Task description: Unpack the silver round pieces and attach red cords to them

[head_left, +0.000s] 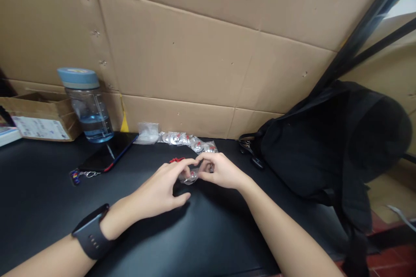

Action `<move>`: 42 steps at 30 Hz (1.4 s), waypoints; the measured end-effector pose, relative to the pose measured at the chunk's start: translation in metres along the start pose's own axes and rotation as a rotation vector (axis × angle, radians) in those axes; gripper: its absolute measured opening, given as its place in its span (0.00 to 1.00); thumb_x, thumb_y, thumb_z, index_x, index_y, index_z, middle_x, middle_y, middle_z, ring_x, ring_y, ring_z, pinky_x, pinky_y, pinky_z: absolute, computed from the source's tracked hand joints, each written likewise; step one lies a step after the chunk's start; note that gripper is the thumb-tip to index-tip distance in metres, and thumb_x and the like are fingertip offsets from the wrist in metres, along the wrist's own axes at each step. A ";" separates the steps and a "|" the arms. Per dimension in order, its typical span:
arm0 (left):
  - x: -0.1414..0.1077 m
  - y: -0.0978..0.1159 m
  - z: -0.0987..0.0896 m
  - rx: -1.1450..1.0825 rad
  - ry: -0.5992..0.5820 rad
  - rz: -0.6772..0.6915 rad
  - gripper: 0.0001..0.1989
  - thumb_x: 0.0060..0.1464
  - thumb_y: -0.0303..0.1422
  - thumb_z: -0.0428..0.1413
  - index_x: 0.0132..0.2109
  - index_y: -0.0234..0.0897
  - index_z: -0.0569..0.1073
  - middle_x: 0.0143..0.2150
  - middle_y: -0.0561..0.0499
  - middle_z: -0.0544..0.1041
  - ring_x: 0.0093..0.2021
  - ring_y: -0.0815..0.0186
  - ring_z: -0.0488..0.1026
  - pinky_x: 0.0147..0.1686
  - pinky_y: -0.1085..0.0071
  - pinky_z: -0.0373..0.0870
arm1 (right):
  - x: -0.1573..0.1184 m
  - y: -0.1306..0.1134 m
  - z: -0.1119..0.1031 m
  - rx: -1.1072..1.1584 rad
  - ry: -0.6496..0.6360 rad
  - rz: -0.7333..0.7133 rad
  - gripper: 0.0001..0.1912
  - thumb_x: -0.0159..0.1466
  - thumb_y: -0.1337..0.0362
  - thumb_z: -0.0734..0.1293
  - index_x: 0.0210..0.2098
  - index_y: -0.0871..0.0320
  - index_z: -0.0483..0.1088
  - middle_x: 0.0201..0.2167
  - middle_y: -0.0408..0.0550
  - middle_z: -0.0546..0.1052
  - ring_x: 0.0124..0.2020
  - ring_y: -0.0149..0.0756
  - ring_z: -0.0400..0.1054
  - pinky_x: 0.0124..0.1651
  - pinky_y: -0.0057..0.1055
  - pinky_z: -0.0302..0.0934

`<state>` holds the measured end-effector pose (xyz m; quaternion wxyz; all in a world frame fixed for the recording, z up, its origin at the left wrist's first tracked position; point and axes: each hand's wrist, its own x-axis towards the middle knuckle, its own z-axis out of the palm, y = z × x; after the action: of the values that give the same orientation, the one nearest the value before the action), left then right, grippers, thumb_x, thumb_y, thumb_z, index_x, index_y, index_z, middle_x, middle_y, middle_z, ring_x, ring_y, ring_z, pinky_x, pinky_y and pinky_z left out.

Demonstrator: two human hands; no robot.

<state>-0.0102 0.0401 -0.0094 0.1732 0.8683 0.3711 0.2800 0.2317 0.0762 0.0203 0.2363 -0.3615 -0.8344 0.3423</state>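
A small clear plastic bag (190, 177) holds something shiny with a bit of red; its exact kind I cannot make out. My right hand (224, 171) pinches the bag's right edge between thumb and fingers. On the other side my left hand (162, 190) has its fingers curved at the bag, thumb well apart from them. Behind the left fingers lies a red cord-like thing (177, 160), partly hidden. Just beyond the hands, several similar clear packets (186, 139) with silvery round pieces and red bits lie in a row. A dark watch (92, 231) is on my left wrist.
At the left stand a blue-lidded water bottle (92, 110) and an open cardboard box (45, 117). A phone (110, 151) with a charm and a clear plastic bag stack (147, 133) lie nearby. On the right rests a black backpack (325, 138). Cardboard (195, 52) walls the back.
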 end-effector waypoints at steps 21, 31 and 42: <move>0.006 -0.021 0.009 0.032 0.040 -0.234 0.22 0.61 0.37 0.55 0.60 0.43 0.63 0.39 0.52 0.76 0.41 0.58 0.75 0.43 0.63 0.66 | -0.002 0.005 0.007 -0.336 0.044 -0.045 0.20 0.63 0.67 0.71 0.55 0.53 0.70 0.36 0.43 0.73 0.36 0.33 0.68 0.43 0.30 0.63; 0.005 -0.022 0.009 0.186 -0.003 -0.178 0.11 0.66 0.40 0.52 0.51 0.49 0.75 0.53 0.49 0.72 0.55 0.53 0.66 0.53 0.54 0.62 | 0.000 0.000 0.013 -0.437 -0.035 -0.183 0.17 0.60 0.65 0.75 0.49 0.55 0.75 0.46 0.49 0.77 0.50 0.41 0.68 0.56 0.35 0.62; 0.005 -0.017 0.005 0.125 -0.095 -0.095 0.11 0.61 0.40 0.60 0.50 0.48 0.74 0.52 0.51 0.77 0.58 0.54 0.67 0.55 0.56 0.60 | -0.002 -0.004 0.004 -0.187 -0.070 -0.064 0.15 0.58 0.73 0.68 0.45 0.56 0.73 0.34 0.42 0.80 0.34 0.31 0.73 0.41 0.26 0.65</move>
<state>-0.0137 0.0542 -0.0199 0.1493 0.8712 0.4198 0.2063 0.2291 0.0707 0.0208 0.1828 -0.3431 -0.8816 0.2676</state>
